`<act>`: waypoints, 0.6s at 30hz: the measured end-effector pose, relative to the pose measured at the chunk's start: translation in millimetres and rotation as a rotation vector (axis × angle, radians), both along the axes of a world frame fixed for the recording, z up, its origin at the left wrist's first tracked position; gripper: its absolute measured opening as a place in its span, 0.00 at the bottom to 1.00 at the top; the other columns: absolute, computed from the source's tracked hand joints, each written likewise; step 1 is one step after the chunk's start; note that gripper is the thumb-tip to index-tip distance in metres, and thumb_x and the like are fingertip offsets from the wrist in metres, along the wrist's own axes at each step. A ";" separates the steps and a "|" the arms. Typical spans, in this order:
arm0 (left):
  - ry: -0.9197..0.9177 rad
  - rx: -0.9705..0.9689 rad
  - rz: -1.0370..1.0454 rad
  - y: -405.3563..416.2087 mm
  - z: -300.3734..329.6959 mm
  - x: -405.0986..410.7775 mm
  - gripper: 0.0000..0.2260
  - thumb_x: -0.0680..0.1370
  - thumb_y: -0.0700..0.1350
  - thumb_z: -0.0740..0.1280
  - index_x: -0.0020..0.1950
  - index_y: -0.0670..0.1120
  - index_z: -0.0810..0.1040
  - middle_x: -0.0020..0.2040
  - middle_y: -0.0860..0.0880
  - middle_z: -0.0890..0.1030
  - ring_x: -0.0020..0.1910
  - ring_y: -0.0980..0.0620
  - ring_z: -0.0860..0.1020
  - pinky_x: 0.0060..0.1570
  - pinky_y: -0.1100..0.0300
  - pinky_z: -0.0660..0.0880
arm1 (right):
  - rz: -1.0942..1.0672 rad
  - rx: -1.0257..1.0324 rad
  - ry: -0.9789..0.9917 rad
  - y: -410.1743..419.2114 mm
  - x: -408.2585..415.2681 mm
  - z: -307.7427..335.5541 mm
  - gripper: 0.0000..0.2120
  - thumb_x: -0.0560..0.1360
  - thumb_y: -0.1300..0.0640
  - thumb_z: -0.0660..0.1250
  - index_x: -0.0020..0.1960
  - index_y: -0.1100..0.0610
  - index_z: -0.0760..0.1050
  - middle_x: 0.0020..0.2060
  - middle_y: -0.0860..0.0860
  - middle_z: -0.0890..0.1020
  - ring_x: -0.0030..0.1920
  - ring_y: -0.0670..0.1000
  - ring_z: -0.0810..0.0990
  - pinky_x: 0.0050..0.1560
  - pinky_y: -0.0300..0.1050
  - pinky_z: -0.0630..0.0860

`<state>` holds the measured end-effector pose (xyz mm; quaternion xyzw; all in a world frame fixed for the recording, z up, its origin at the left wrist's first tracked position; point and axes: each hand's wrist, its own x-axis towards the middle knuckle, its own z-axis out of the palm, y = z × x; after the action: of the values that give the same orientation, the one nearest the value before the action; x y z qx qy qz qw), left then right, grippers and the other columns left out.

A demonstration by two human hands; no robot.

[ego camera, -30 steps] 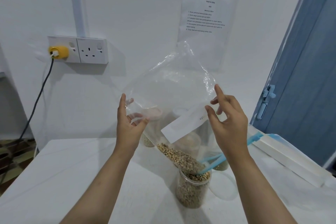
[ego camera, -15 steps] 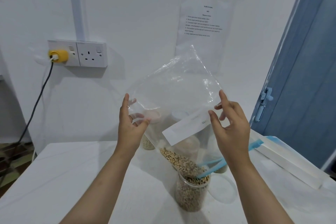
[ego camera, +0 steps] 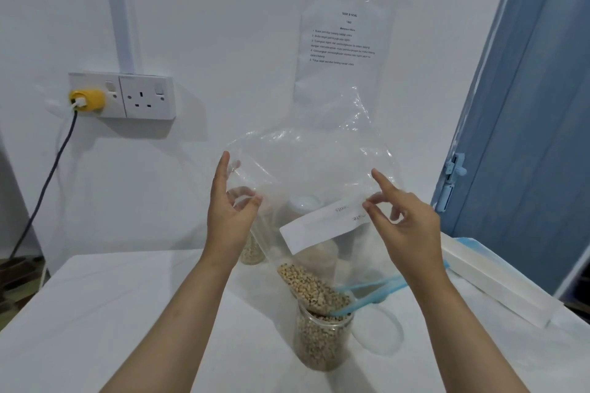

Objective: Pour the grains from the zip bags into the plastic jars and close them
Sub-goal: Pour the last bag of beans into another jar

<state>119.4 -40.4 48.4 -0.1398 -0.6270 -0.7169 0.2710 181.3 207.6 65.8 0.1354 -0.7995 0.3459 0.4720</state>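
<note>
A clear zip bag [ego camera: 306, 175] with a white label hangs upside down over the table. Its blue zip mouth [ego camera: 367, 295] sits in an open plastic jar [ego camera: 322, 338], and tan grains [ego camera: 311, 287] slide from the bag into the jar, which is mostly full. My left hand [ego camera: 230, 217] pinches the bag's left edge with thumb and fingers. My right hand [ego camera: 405, 223] pinches the right edge beside the label. A round clear lid [ego camera: 380, 332] lies flat just right of the jar.
Other jars stand behind the bag near the wall, one with grains [ego camera: 252, 249] and pale ones [ego camera: 306, 204] seen through the plastic. A long white box [ego camera: 498, 281] lies on the white table [ego camera: 111, 313] at the right. A blue door [ego camera: 526, 137] stands at the right.
Both hands have lowered the bag's raised bottom a little. The grain heap in the bag has kept sliding toward the jar.
</note>
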 end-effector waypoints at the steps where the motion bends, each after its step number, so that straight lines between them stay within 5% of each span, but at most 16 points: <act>1: 0.011 0.024 0.005 3.1 0.4 1.5 0.38 0.77 0.30 0.67 0.75 0.63 0.59 0.71 0.57 0.69 0.46 0.62 0.77 0.49 0.71 0.74 | -0.001 0.012 0.008 2.1 -0.8 -0.2 0.28 0.74 0.62 0.74 0.67 0.42 0.70 0.41 0.31 0.78 0.38 0.41 0.74 0.44 0.32 0.71; 9: -0.065 0.073 -0.083 41.3 -44.7 21.0 0.35 0.77 0.39 0.70 0.75 0.65 0.59 0.70 0.54 0.72 0.66 0.58 0.75 0.58 0.68 0.75 | 0.066 0.009 0.008 16.3 -4.8 -11.3 0.29 0.75 0.58 0.72 0.71 0.39 0.66 0.44 0.29 0.78 0.44 0.40 0.74 0.51 0.59 0.78; 18: -0.070 0.066 -0.008 51.8 -42.7 16.0 0.33 0.77 0.29 0.66 0.71 0.62 0.64 0.61 0.51 0.77 0.57 0.53 0.78 0.58 0.63 0.75 | 0.135 -0.107 -0.005 23.2 -2.7 -15.2 0.25 0.75 0.54 0.70 0.71 0.45 0.70 0.45 0.35 0.80 0.44 0.42 0.75 0.53 0.59 0.77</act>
<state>135.4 11.3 5.6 -0.1080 -0.6114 -0.7428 0.2507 178.6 230.8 50.6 0.1627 -0.7702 0.4197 0.4519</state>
